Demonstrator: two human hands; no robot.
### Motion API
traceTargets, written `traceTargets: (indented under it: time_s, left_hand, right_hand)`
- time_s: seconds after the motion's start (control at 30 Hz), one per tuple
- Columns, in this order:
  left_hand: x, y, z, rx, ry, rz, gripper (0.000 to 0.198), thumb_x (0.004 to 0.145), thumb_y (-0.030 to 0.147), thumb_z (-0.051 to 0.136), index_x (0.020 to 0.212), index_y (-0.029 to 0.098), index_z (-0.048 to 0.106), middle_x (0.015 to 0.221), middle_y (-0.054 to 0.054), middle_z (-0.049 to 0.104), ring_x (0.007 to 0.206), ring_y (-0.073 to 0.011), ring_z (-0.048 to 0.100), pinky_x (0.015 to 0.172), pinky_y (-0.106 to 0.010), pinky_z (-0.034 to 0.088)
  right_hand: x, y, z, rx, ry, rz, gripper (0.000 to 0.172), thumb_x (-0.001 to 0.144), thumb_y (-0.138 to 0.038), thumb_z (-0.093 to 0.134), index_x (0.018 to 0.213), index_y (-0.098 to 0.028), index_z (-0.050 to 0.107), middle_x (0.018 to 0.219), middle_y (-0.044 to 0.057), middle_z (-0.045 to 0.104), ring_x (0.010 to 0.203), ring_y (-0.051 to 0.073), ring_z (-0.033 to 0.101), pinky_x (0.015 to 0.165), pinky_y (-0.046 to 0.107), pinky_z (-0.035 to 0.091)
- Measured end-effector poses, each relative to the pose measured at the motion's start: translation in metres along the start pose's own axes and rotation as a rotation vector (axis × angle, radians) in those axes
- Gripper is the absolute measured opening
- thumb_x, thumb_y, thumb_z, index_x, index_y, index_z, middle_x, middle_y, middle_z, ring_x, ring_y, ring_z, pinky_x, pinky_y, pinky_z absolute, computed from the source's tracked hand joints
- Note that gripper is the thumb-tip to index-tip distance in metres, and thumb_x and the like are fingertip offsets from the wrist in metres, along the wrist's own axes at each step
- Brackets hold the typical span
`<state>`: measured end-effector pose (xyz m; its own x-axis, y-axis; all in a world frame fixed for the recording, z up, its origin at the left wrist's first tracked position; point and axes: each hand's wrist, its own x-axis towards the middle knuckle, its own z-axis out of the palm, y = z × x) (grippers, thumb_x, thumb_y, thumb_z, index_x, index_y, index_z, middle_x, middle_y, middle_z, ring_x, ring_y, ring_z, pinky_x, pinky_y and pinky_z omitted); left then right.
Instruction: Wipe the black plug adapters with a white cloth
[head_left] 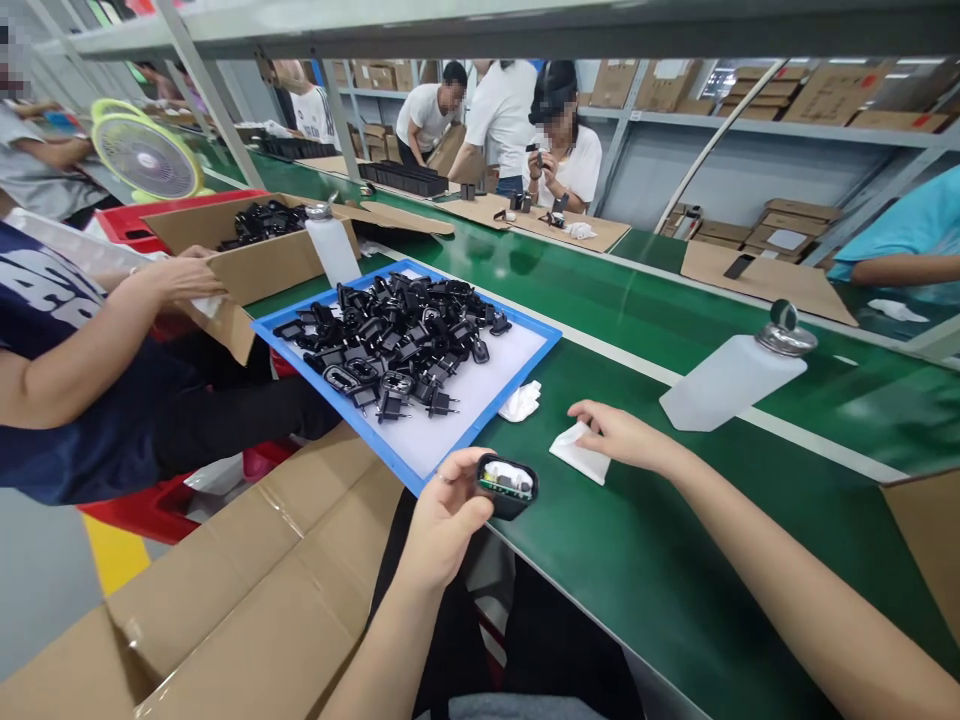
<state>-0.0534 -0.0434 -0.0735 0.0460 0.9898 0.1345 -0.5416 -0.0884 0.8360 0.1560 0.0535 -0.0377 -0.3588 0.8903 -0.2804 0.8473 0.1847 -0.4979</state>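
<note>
My left hand point(450, 515) is closed round a black plug housing point(508, 487), held at the green table's front edge. The housing's open side faces me and shows a green circuit board and white material inside. To the right, my right hand point(607, 435) pinches a folded white cloth point(581, 455) lying on the green table point(637, 540). A crumpled white cloth point(520, 401) lies by the corner of the blue-rimmed tray point(525, 372). On that tray is a heap of black plug parts point(405, 335).
A white bottle with a metal cap point(739, 380) stands at the right, another point(332, 245) behind the tray. At the left, a person's arm point(90, 330) is beside a cardboard box point(270, 270). An open carton point(247, 590) lies below left. People work across the table.
</note>
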Motion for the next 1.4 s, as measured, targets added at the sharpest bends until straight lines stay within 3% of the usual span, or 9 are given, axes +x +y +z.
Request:
traceTargets:
  time_s: [0.1,0.27,0.4,0.57,0.7,0.83,1.03,1.2,1.4]
  left_hand:
    - [0.007,-0.013,0.006,0.105,0.033,-0.028,0.033,0.056,0.018,0.063,0.085,0.023,0.049,0.080,0.002,0.048,0.066,-0.0083,0.049,0.057,-0.019,0.042]
    - [0.024,-0.032,0.012,0.572,-0.026,0.054,0.030,0.059,0.011,0.055,0.086,0.020,0.049,0.086,-0.001,0.047,0.081,-0.0128,0.048,0.073,-0.027,0.039]
    - [0.030,-0.035,0.009,0.781,-0.134,0.104,0.028,0.064,0.016,0.054,0.091,0.019,0.050,0.093,-0.004,0.050,0.089,-0.0153,0.048,0.081,-0.031,0.037]
    - [0.029,-0.033,0.007,0.818,-0.128,0.075,0.037,0.065,0.018,0.054,0.101,0.020,0.045,0.097,-0.005,0.052,0.092,-0.0171,0.049,0.082,-0.034,0.038]
    - [0.027,-0.032,0.007,0.817,-0.129,0.086,0.037,0.064,0.017,0.053,0.100,0.019,0.045,0.099,-0.005,0.051,0.093,-0.0174,0.048,0.084,-0.034,0.037]
    - [0.028,-0.033,0.006,0.773,-0.124,0.075,0.043,0.062,0.015,0.054,0.104,0.019,0.043,0.099,-0.005,0.051,0.093,-0.0163,0.048,0.085,-0.033,0.036]
    - [0.021,-0.039,-0.001,0.477,0.023,0.079,0.029,0.068,0.019,0.052,0.096,0.019,0.048,0.098,-0.004,0.052,0.094,-0.0140,0.048,0.084,-0.029,0.036]
    - [0.019,-0.026,0.000,0.177,0.269,0.018,0.024,0.075,0.032,0.044,0.092,0.016,0.050,0.081,-0.002,0.056,0.062,-0.0068,0.052,0.056,-0.019,0.041]
    - [0.042,0.002,0.008,-0.056,0.048,-0.257,0.030,0.066,0.037,0.055,0.085,0.013,0.055,0.059,0.000,0.056,0.048,-0.0068,0.051,0.040,-0.016,0.037]
  right_hand:
    - [0.019,-0.004,0.005,-0.036,0.228,-0.066,0.036,0.070,-0.013,0.049,0.105,-0.013,0.041,0.103,0.010,0.046,0.088,0.019,0.047,0.071,0.029,0.039]
    - [0.055,-0.042,0.009,0.009,0.399,-0.291,0.015,0.073,-0.010,0.046,0.085,-0.015,0.053,0.089,0.004,0.053,0.077,0.015,0.050,0.072,0.027,0.040]
    - [0.083,-0.076,0.017,-0.056,0.362,-0.488,0.017,0.073,-0.008,0.046,0.086,-0.014,0.055,0.088,0.004,0.054,0.076,0.014,0.050,0.072,0.027,0.040]
    - [0.109,-0.105,0.031,-0.397,0.233,-0.676,0.031,0.072,-0.007,0.045,0.102,-0.013,0.050,0.099,0.009,0.049,0.089,0.020,0.045,0.076,0.031,0.038]
    - [0.121,-0.112,0.040,-0.716,0.278,-0.677,0.035,0.073,-0.011,0.045,0.108,-0.013,0.046,0.094,0.013,0.047,0.083,0.024,0.045,0.064,0.033,0.040]
    - [0.128,-0.108,0.038,-0.801,0.328,-0.776,0.026,0.075,-0.015,0.048,0.100,-0.009,0.050,0.087,0.012,0.050,0.082,0.024,0.046,0.066,0.032,0.039]
    - [0.095,-0.090,0.018,-0.544,0.352,-0.640,0.022,0.081,-0.024,0.043,0.094,-0.011,0.054,0.088,0.010,0.054,0.081,0.020,0.049,0.067,0.028,0.040]
    - [0.032,-0.065,0.007,-0.192,0.336,-0.685,0.024,0.084,-0.026,0.036,0.101,-0.018,0.051,0.086,0.002,0.058,0.079,0.014,0.054,0.070,0.022,0.041]
    - [-0.017,-0.054,0.007,-0.334,0.385,-0.856,0.024,0.084,-0.025,0.035,0.100,-0.023,0.053,0.100,0.004,0.054,0.084,0.014,0.052,0.067,0.024,0.044]
